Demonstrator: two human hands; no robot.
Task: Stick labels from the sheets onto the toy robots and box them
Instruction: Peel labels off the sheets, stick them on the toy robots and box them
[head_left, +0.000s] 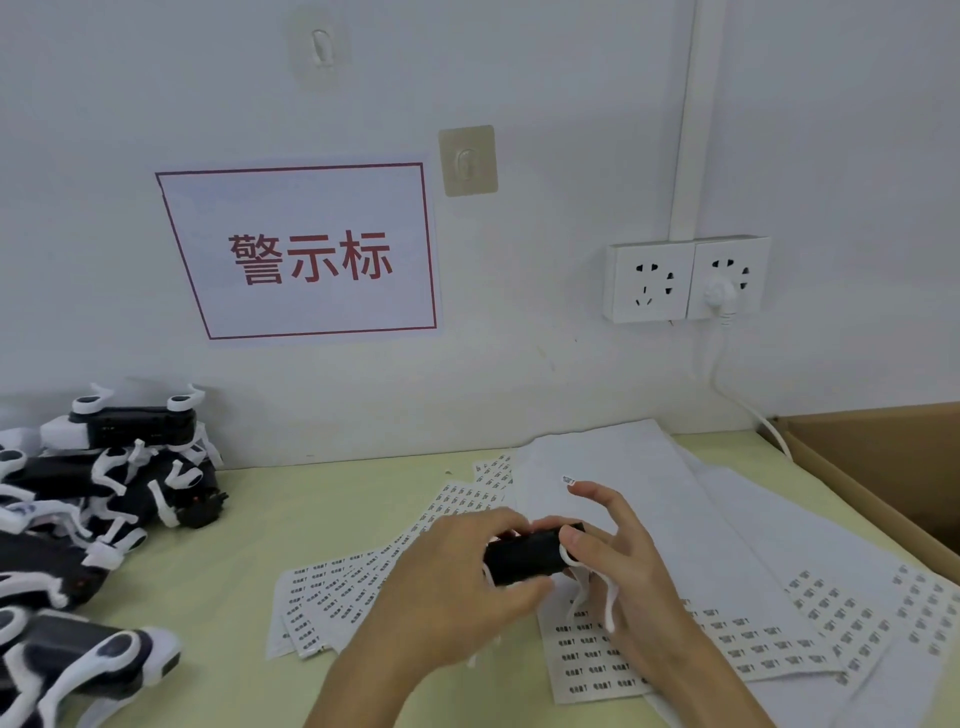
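My left hand (457, 582) grips a black toy robot (524, 558) with white legs above the label sheets. My right hand (618, 561) holds the robot's right end with thumb and lower fingers. A small white label (568, 480) sticks to the tip of my raised right index finger. Fanned label sheets (343, 592) lie under and left of my hands. More label sheets (779, 644) spread to the right. A pile of black-and-white toy robots (98, 499) lies at the table's left.
An open cardboard box (883, 467) stands at the right edge. Blank backing sheets (623, 467) lie behind my hands. On the wall are a red-lettered sign (306, 254), two hooks, and sockets (685, 278) with a white cable running down.
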